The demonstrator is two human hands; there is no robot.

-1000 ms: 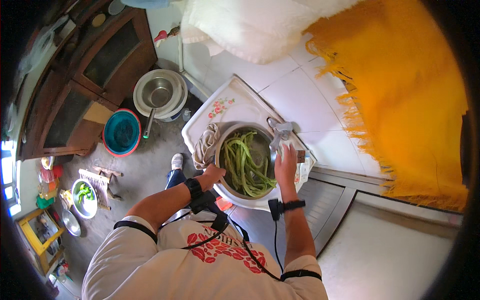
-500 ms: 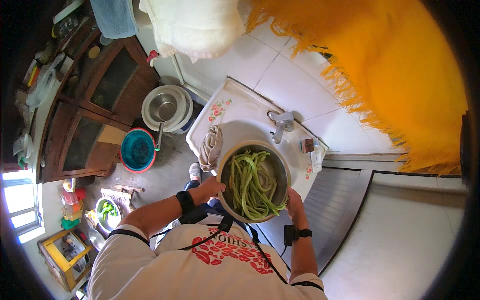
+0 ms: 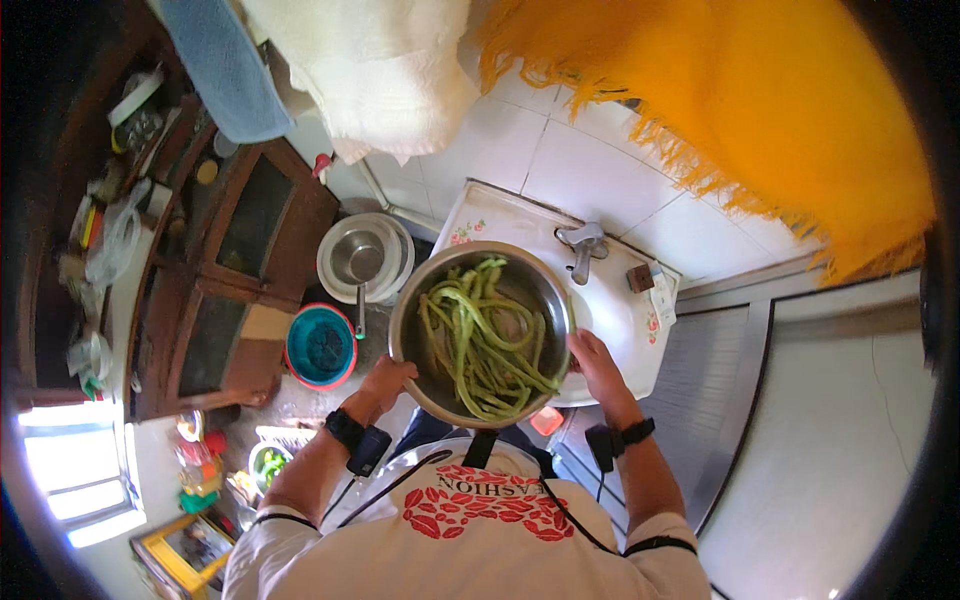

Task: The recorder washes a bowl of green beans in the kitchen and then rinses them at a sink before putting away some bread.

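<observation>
A wide steel basin [image 3: 405,380] is held up between my two hands, in front of my body and partly over the near left of the sink. Long green beans [image 3: 475,325] lie in a loose heap inside it, some tips reaching its right rim. My left hand [image 3: 385,380] is closed on the basin's lower left rim. On the opposite side, my right hand [image 3: 593,362] grips the right rim, its fingers partly hidden behind the wall. The white sink [image 3: 625,315] with a grey faucet [image 3: 582,245] lies beyond the basin.
Left of the sink stand a bucket topped by a metal ladle pan [image 3: 360,255] and a teal tub with red rim [image 3: 320,345]. A dark wooden cabinet [image 3: 215,330] lines the left. A yellow fringed cloth [image 3: 760,110] hangs upper right. A small brown box [image 3: 640,278] sits on the sink edge.
The basin with the beans has come up nearer and shifted slightly left over the sink, both hands still on it. The view has turned, and the grey cloth by the sink is now hidden.
</observation>
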